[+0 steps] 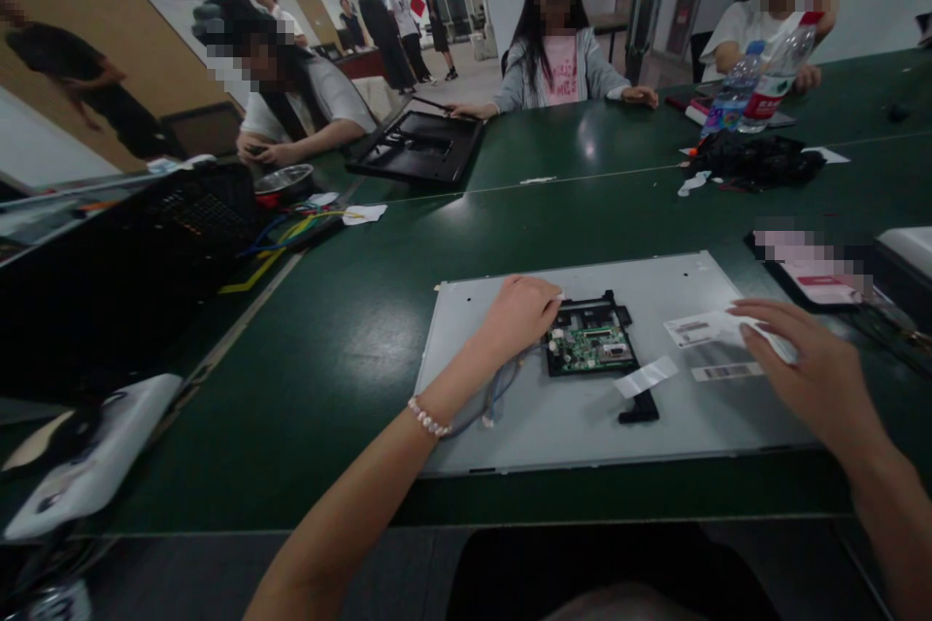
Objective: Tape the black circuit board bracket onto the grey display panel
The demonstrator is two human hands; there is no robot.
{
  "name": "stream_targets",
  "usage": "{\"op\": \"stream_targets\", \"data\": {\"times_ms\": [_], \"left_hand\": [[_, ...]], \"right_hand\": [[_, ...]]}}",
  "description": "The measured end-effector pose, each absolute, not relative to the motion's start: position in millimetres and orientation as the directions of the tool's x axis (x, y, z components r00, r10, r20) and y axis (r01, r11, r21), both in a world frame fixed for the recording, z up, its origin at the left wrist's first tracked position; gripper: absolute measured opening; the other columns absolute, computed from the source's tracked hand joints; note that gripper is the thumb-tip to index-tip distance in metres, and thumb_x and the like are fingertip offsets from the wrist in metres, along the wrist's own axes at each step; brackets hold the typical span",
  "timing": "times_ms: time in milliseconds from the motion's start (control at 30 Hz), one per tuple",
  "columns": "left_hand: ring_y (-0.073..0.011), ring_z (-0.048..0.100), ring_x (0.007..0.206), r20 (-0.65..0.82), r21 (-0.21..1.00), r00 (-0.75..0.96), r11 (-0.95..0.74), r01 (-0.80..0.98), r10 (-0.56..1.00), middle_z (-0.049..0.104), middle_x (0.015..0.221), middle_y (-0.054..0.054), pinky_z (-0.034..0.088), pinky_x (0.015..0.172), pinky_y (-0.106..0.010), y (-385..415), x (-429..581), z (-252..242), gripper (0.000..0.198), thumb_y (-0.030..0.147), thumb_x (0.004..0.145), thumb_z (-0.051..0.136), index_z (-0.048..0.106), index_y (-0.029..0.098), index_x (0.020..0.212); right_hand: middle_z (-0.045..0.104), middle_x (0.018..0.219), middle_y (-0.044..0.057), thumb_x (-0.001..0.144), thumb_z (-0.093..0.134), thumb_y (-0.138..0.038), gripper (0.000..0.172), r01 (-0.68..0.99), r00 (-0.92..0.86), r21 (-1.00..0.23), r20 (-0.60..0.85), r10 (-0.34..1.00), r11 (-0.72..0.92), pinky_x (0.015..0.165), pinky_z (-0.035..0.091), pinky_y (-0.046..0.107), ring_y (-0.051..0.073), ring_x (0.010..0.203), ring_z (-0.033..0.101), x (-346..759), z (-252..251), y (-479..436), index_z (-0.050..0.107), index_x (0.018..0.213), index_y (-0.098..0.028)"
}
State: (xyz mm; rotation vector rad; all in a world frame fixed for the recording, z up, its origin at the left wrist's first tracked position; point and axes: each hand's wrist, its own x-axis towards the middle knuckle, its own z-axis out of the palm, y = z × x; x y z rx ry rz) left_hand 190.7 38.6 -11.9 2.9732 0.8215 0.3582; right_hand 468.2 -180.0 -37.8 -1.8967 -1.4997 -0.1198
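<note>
Left hand (520, 315) lay knuckles-up on the grey panel (510, 408), fingers curled loosely at the left edge of the green circuit board (591, 347); whether it gripped anything couldn't be told. Right hand (808, 364) hovered over the panel's right side, fingers spread, fingertips touching a white label (703, 328). Panel lay flat on the green table (349, 330), wires (495, 393) under the left wrist.

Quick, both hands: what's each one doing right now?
Left hand: loosely curled, resting on the metal panel beside the circuit board, holding nothing visible.
Right hand: open, fingers over the white label.
</note>
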Motion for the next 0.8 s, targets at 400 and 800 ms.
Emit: {"op": "stream_targets", "data": {"times_ms": [400,800], "left_hand": [[-0.0230,0.061,0.118,0.164,0.368,0.636,-0.645,0.670,0.754,0.066,0.128,-0.010,0.045,0.104,-0.039,31.3,132.8,52.3,0.040,0.034,0.095,0.047,0.061,0.015,0.128],[-0.0281,0.044,0.138,-0.046,0.780,0.147,-0.057,0.623,0.988,0.039,0.154,-0.013,0.041,0.110,-0.043,-30.1,25.8,2.9,0.068,0.046,0.086,0.052,0.037,0.021,0.148]], "right_hand": [[0.064,0.135,0.006,0.083,0.057,-0.053,0.056,0.429,0.675,-0.787,-0.047,0.736,-0.444,0.112,0.038,0.045,0.032,0.129,0.055,490.8,-43.3,-236.8,0.057,0.134,-0.030],[0.063,0.135,0.002,0.084,0.062,-0.050,0.038,0.294,0.670,-0.896,-0.056,0.740,-0.334,0.117,0.030,0.038,0.028,0.133,0.051,483.4,-44.7,-239.2,0.067,0.118,-0.034]]}}
